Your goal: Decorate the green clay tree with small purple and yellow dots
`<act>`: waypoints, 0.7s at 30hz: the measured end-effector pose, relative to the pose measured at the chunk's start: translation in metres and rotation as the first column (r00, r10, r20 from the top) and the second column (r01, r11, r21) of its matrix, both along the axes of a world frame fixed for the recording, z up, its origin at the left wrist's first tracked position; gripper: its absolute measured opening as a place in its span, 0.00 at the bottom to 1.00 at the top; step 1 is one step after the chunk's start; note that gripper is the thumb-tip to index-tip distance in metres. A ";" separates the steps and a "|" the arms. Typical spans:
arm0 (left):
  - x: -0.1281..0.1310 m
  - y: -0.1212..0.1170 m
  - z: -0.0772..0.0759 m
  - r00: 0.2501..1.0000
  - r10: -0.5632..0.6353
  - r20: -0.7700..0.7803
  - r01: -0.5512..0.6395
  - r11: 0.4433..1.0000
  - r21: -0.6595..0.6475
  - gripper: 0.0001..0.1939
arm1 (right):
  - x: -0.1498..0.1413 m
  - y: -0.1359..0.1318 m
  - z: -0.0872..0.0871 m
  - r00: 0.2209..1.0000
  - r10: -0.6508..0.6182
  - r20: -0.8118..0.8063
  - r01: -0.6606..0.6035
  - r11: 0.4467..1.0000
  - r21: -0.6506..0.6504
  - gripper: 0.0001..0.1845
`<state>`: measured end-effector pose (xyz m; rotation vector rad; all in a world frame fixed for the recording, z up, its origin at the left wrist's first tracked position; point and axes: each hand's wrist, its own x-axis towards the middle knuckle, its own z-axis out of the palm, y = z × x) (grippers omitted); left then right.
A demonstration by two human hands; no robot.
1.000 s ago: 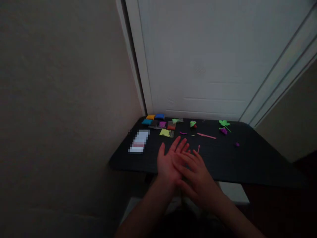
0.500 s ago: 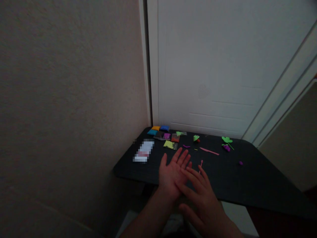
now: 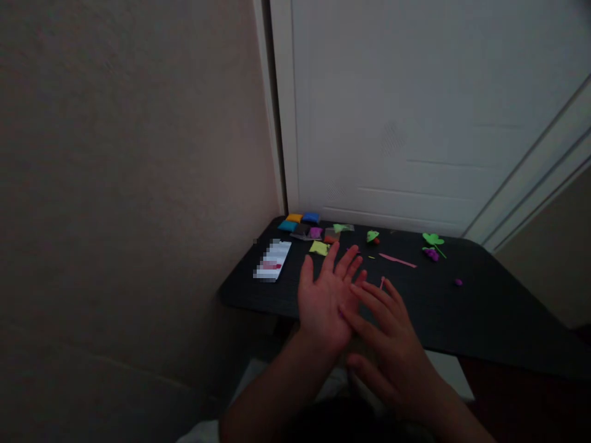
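My left hand is held palm up over the near edge of the black table, fingers stretched out. My right hand lies flat across it, fingers spread, its fingertips on the left palm. A tiny purple speck shows between the palms, too small to name. Just beyond the fingertips lie a small pink stick and a long pink tool.
Several small clay packets in orange, blue, purple and yellow sit at the table's back left. A green clay piece, a green leaf shape with purple clay and a purple bit lie to the right. A blurred card lies left. A white door stands behind.
My hands have stayed pressed together, the right sliding a little over the left palm. The view shifted, so the table sits slightly higher in the picture.
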<state>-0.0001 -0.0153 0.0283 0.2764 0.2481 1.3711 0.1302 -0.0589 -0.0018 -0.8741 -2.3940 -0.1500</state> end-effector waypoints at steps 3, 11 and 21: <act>0.002 -0.006 0.009 0.996 0.082 -0.037 -0.078 0.993 0.091 0.29 | 0.001 -0.005 0.003 0.999 0.031 -0.026 -0.031 0.999 -0.010 0.30; 0.004 -0.009 0.014 0.995 0.066 -0.068 -0.060 0.994 0.096 0.30 | 0.001 -0.008 0.002 0.996 0.025 -0.081 -0.025 1.000 0.000 0.30; 0.009 0.004 -0.007 0.999 -0.017 -0.028 0.015 0.999 -0.049 0.27 | 0.000 -0.003 -0.015 0.997 -0.030 -0.076 0.028 0.999 -0.031 0.30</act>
